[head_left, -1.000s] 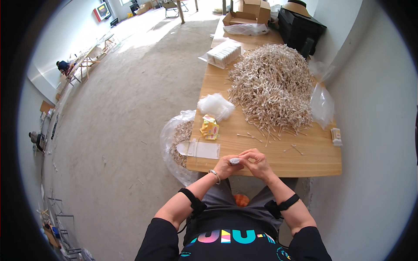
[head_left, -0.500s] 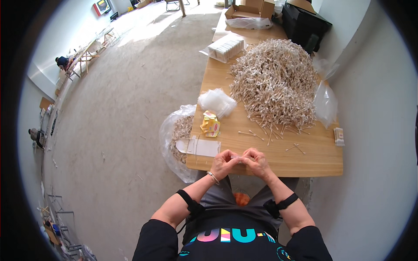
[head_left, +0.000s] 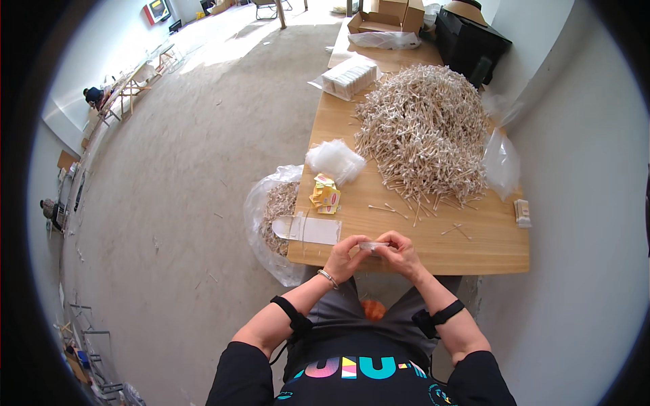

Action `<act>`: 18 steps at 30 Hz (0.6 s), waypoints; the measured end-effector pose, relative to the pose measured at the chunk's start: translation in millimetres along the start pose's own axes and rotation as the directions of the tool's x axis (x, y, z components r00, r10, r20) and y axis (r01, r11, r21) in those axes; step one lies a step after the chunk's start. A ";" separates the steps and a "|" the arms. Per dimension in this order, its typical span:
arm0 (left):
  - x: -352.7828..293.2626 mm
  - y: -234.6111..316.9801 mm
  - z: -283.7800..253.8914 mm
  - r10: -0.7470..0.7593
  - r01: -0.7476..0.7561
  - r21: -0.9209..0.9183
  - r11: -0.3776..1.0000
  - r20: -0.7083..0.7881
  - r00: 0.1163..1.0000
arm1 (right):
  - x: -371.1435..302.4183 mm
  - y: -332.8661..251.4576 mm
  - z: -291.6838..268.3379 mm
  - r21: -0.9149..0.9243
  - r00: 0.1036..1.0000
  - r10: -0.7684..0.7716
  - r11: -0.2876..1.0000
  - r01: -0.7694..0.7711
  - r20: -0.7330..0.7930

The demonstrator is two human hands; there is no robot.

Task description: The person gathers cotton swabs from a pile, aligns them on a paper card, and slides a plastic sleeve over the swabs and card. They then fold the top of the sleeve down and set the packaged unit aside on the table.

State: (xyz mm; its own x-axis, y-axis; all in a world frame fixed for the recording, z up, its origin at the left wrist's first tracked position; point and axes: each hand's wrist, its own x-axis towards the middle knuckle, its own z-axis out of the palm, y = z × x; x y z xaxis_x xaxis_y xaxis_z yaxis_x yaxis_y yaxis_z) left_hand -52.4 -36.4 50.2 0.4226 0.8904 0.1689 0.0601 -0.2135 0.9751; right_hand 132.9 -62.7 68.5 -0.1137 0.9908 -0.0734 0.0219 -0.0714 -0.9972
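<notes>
At the table's near edge, my left hand (head_left: 343,258) and my right hand (head_left: 401,255) pinch a small clear plastic bag (head_left: 372,245) between them, fingertips closed on its two ends. What the bag contains, if anything, is too small to make out. Left of my left hand lies a white card strip (head_left: 315,231) with a rounded end over the table edge. Yellow printed cards (head_left: 326,196) are piled beyond it. A stack of clear bags (head_left: 335,161) sits behind the cards. A large heap of cotton swabs (head_left: 426,128) covers the middle of the table.
A few loose swabs (head_left: 457,231) lie on the wooden table (head_left: 406,260). One filled pack (head_left: 521,213) stands at the right edge. Packed swabs (head_left: 349,78) sit at the far left. A plastic sack of swabs (head_left: 254,223) is beside the table; a wall (head_left: 582,203) is at right.
My fingers have shifted slightly on the small bag, and more of it shows between them. The whole view has moved a little; the things on the table stay in place.
</notes>
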 end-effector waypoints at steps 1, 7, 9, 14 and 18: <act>-0.1 2.8 -1.0 0.004 -0.004 0.000 1.000 0.001 1.000 | -1.7 -0.2 -0.5 -0.002 1.000 -0.004 1.000 0.004 -0.002; 2.6 11.4 -2.5 0.128 -0.112 0.178 0.978 -0.080 0.988 | -7.4 -8.5 1.1 -0.257 0.952 -0.302 0.925 0.279 -0.054; 3.8 9.8 -4.1 0.231 -0.204 0.297 0.933 -0.056 0.971 | -7.3 -3.3 -1.5 -0.476 0.890 -0.454 0.792 0.381 -0.042; 8.1 16.0 -9.2 0.441 -0.390 0.515 0.764 0.027 0.897 | -7.3 -12.0 0.4 -0.699 0.779 -0.622 0.525 0.486 0.075; 5.4 17.2 -5.9 0.420 -0.368 0.587 0.721 0.051 0.906 | -8.3 -11.9 -1.6 -0.776 0.744 -0.652 0.390 0.495 0.146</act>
State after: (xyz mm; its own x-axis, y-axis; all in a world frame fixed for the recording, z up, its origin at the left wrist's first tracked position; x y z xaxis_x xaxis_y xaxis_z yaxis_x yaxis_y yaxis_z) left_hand -54.5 -32.9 68.7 0.4539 0.6966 0.5557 0.4189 -0.7172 0.5569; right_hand 135.1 -69.9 81.0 -0.2443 0.7666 0.5939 0.7233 0.5519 -0.4149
